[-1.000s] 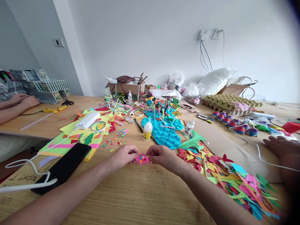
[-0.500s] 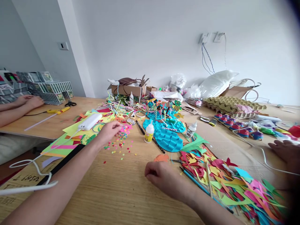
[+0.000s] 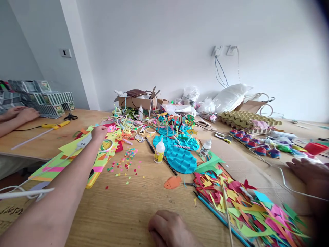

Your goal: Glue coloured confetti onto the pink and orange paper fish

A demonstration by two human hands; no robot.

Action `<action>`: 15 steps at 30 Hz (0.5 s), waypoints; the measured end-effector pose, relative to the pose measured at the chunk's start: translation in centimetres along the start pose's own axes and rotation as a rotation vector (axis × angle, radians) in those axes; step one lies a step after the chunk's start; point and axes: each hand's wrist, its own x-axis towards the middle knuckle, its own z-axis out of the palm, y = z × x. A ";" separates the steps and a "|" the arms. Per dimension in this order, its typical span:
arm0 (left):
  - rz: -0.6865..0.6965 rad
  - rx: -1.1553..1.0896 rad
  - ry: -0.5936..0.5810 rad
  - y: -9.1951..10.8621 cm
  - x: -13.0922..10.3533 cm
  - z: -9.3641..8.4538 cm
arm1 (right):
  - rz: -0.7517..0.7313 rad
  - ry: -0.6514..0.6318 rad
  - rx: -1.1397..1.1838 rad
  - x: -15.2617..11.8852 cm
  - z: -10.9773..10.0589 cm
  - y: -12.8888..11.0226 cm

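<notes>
My left hand point(image 3: 99, 133) reaches to the coloured paper pile at the left, its fingertips pinched on a small pink paper piece point(image 3: 111, 128). Near the front edge, my right hand point(image 3: 169, 228) rests on the table with its fingers curled in and nothing visible in them. An orange paper fish point(image 3: 172, 182) lies just beyond it. Colourful confetti point(image 3: 131, 153) is scattered between my left hand and a yellow-labelled glue bottle point(image 3: 159, 151). Behind that bottle sit blue textured discs point(image 3: 181, 160) with small decorations on them.
Paper scraps point(image 3: 241, 202), a blue pencil and a stick cover the right front. A second glue bottle point(image 3: 205, 148) stands beside the discs. Egg trays point(image 3: 246, 118) are at the back right. Other people's hands rest at the far left point(image 3: 25, 114) and right point(image 3: 305, 169).
My left hand has moved left and away from the confetti with the pink piece. My right hand has drawn back towards me, uncovering the orange fish. The view has shifted slightly.
</notes>
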 end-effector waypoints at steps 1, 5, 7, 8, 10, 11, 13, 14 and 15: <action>0.003 0.049 -0.012 -0.2 0.2 0.2 | -0.022 0.052 -0.018 0.0 0.3 0.3; 0.024 0.208 -0.051 -0.7 0.9 0.6 | -0.097 0.188 -0.072 0.0 1.7 1.3; 0.033 0.260 -0.070 -0.8 1.2 0.6 | -0.121 0.217 -0.088 0.0 2.2 1.6; 0.039 0.279 -0.079 -0.8 1.2 0.6 | -0.125 0.224 -0.092 0.0 2.4 1.8; 0.056 0.301 -0.092 -0.9 1.3 0.5 | -0.123 0.224 -0.092 0.0 2.6 2.0; 0.067 0.305 -0.094 -1.0 1.3 0.5 | -0.120 0.220 -0.090 0.0 2.7 2.0; 0.096 0.294 -0.077 -1.1 1.1 0.5 | -0.112 0.207 -0.089 0.0 2.6 2.1; 0.118 0.271 -0.061 -1.2 1.0 0.4 | -0.106 0.199 -0.089 0.0 2.6 2.1; 0.144 0.246 -0.039 -1.1 0.9 0.3 | -0.098 0.189 -0.088 0.0 2.5 2.1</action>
